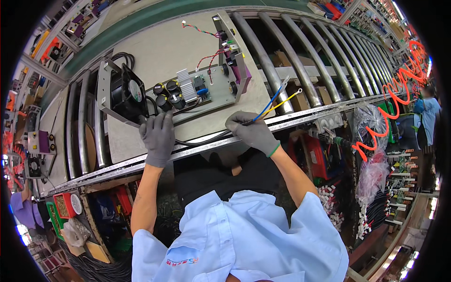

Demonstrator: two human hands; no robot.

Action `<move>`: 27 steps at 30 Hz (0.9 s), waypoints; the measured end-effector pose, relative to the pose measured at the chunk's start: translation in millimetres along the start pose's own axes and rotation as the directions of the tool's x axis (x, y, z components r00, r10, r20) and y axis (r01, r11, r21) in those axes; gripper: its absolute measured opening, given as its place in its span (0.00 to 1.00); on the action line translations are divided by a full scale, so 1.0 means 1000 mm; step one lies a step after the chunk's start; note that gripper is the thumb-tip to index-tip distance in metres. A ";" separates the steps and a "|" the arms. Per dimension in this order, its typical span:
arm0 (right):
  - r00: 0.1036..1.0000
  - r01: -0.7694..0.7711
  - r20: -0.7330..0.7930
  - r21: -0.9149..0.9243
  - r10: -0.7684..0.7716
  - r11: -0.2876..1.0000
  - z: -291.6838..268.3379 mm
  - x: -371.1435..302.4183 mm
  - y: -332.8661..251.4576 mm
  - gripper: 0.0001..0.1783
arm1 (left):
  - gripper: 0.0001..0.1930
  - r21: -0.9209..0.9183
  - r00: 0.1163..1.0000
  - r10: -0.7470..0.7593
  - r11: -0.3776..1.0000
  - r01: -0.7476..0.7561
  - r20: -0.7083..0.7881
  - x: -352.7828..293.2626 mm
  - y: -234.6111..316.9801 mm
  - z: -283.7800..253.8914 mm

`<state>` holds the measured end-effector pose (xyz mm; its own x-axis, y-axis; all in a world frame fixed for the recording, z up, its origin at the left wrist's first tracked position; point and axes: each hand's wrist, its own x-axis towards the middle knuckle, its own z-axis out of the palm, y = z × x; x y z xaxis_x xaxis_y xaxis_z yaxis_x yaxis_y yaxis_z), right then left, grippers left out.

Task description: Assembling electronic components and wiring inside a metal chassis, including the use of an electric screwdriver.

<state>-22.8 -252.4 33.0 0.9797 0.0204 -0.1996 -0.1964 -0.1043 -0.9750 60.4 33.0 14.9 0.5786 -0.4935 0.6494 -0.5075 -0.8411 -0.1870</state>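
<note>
My right hand [253, 133], in a grey glove, is closed around a black cable [206, 141]. Blue [274, 99] and yellow [286, 99] wires stick out of its end, up and to the right. The cable runs left along the table's front edge to my gloved left hand [159, 137]. That hand's fingers are bent at the near edge of an open metal chassis [197, 112] and appear to grip the cable there, though the fingertips are partly hidden. A black fan [129, 94], round capacitors [170, 93], a silver heatsink [187, 85] and twisted red wires [206, 58] sit on the chassis.
The chassis rests on a pale board [162, 44] over a roller conveyor [300, 58]. Orange coiled hose [385, 101] hangs at the right. Parts bins [67, 206] stand below the conveyor at left. Other people are at far left [29, 209] and far right [428, 115].
</note>
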 end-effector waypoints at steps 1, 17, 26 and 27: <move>1.000 0.007 -0.015 -0.075 -0.008 0.997 0.001 -0.001 -0.011 0.12 | 0.15 0.005 1.000 -0.005 1.000 0.005 -0.003 0.002 0.001 0.002; 0.900 0.370 0.130 -0.735 -0.416 0.569 0.034 0.018 0.008 0.16 | 0.13 -0.921 0.977 -0.072 0.324 0.214 0.202 0.076 0.093 -0.055; 0.971 0.117 -0.084 -0.652 -0.225 0.749 0.060 0.001 -0.019 0.12 | 0.09 -0.812 0.719 -0.414 -0.095 0.576 0.558 0.075 0.087 -0.073; 0.967 0.148 -0.048 -0.693 -0.250 0.706 0.062 0.001 -0.019 0.10 | 0.06 -0.791 0.694 -0.393 -0.185 0.583 0.603 0.078 0.087 -0.080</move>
<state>-20.8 -189.1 45.1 0.9985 -0.0016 0.0555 0.0349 -0.7596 -0.6494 10.3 -60.8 107.8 0.9861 -0.1458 0.0799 -0.0743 0.0432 0.9963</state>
